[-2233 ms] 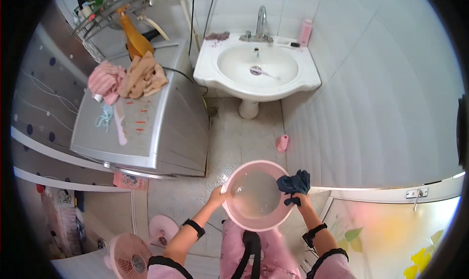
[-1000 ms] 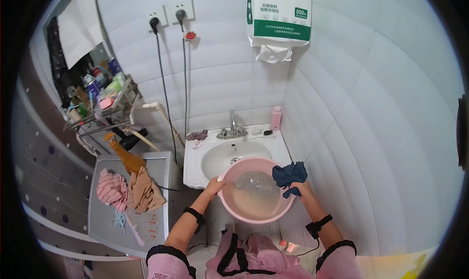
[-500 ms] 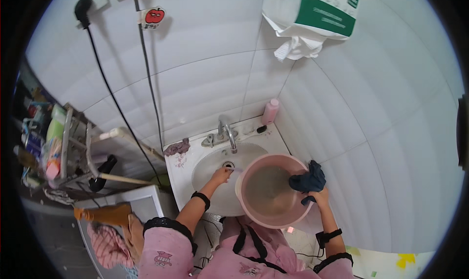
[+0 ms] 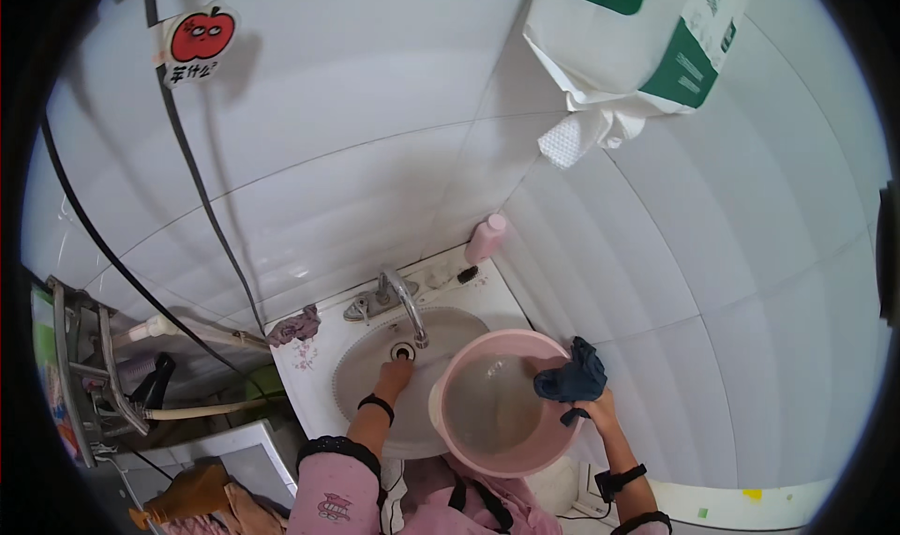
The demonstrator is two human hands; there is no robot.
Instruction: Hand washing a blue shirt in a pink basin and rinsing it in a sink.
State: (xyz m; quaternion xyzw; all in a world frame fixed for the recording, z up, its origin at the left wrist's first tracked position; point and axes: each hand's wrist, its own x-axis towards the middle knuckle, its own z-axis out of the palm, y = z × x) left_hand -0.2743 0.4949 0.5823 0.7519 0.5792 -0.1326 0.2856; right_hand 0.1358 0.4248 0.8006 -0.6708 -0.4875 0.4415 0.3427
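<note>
A pink basin [image 4: 553, 432] of cloudy water is over the right front of the sink [image 4: 412, 413], its rim gripped by the right hand [image 4: 600, 410], which also holds a dark blue cloth [image 4: 574, 374]. The left hand [image 4: 397, 374] reaches down to the sink's drain [image 4: 402, 350], fingers hidden, so its grip cannot be told. Behind the sink's bowl is a curved tap [image 4: 407, 302]; a pink bottle [image 4: 486, 240] stands at the sink's right back corner

The left hand [image 4: 397, 376] is in the sink [image 4: 352, 383], at the drain [image 4: 403, 351]. The faucet [image 4: 401, 296] stands just beyond this hand; a rag [image 4: 295, 327] lies farther left on the sink's ledge [image 4: 313, 385]. The tub [image 4: 542, 441] is between both hands. The cloth [image 4: 579, 376] lies at the right hand [image 4: 601, 408], across the tub's rim.
</note>
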